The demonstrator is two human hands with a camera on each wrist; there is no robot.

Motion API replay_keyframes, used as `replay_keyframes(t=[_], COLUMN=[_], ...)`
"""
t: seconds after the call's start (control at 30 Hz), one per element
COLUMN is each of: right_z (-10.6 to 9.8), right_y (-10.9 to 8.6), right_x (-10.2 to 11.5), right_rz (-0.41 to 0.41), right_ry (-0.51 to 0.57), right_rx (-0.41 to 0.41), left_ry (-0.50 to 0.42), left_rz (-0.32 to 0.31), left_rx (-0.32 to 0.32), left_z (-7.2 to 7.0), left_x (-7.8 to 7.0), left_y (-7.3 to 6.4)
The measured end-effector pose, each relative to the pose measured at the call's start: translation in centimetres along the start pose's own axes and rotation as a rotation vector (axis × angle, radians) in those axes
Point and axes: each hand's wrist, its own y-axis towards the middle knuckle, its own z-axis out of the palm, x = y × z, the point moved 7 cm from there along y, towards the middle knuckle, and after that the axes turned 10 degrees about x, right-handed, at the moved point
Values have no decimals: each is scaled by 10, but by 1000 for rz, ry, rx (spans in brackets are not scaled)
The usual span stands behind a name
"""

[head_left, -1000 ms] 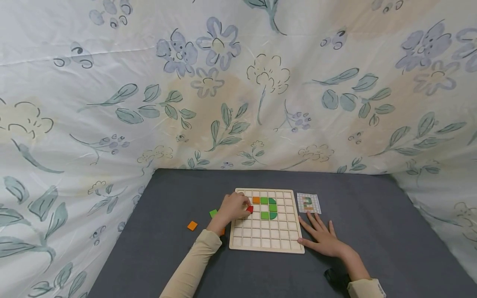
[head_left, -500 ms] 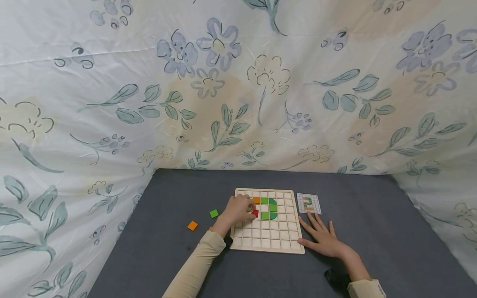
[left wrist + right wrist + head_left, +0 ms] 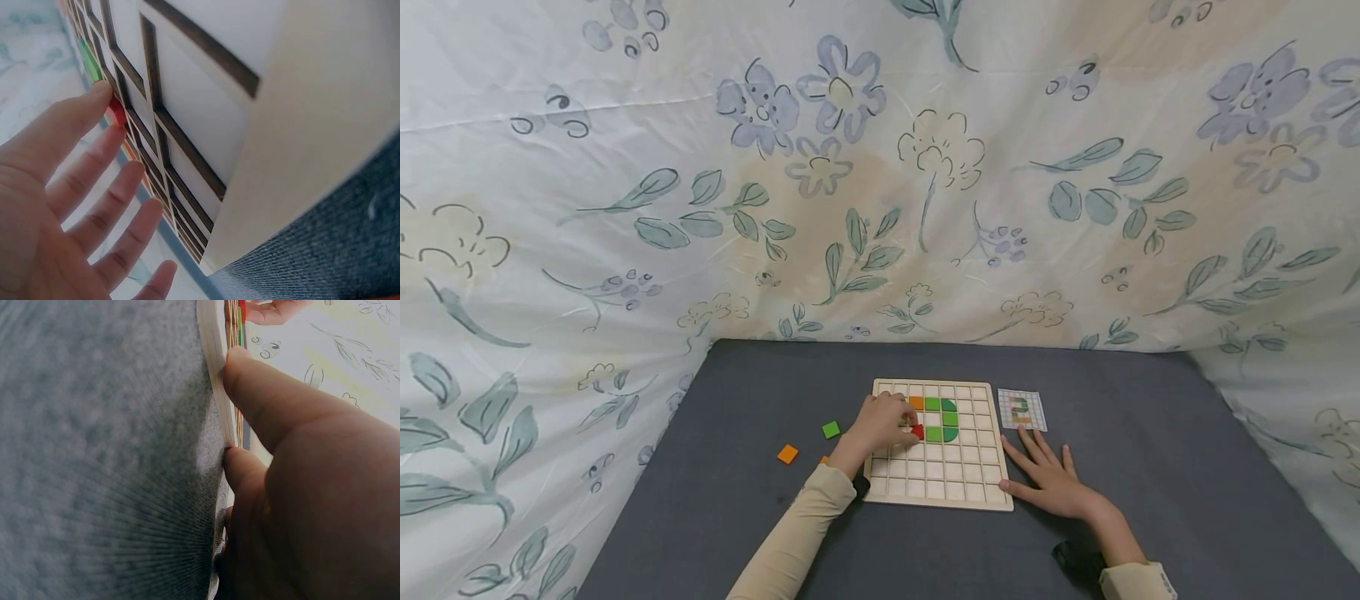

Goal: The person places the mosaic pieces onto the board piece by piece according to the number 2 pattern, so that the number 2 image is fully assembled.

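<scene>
The wooden grid board (image 3: 970, 492) lies flat on the grey cloth. My left hand (image 3: 880, 423) reaches over its left part, thumb and index finger pinching a small red tile (image 3: 116, 112) at a cell just left of a green square. Its other fingers fan out over the board in the left wrist view. An orange tile (image 3: 916, 402), green square tiles (image 3: 933, 434) and rounded green tiles (image 3: 950, 434) sit in nearby cells. My right hand (image 3: 1052, 482) lies spread at the board's right side, its thumb on the edge and its other fingers straight.
A small printed pattern card (image 3: 1021, 409) lies right of the board, beyond my right fingertips. Left of the board are a loose green tile (image 3: 831, 430) and an orange tile (image 3: 787, 454); another orange one is mostly hidden by my left wrist. A floral curtain (image 3: 880, 208) hangs behind.
My left hand has moved right and slightly toward me with the red tile, down to a cell beside the green square. The loose green tile has come into fuller view. My right hand stays still.
</scene>
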Motion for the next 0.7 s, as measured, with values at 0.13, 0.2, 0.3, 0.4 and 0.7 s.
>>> replay_keyframes(t=[0.13,0.2,0.3,0.4,0.7], right_z=[0,0,-1,-1,1], right_y=[0,0,0,0,0], right_x=[1,1,0,0,-1], right_rz=[-4,1,9,14,3], right_ry=[-1,-1,-5,-11,-1], right_rx=[-2,1,2,3,5], left_ry=[2,5,8,7,8], left_rz=[1,-1,1,11,7], left_rx=[4,10,14,11,14], left_z=[0,0,1,1,1], left_x=[0,0,-1,-1,4], left_y=[-1,-1,-1,0,-2])
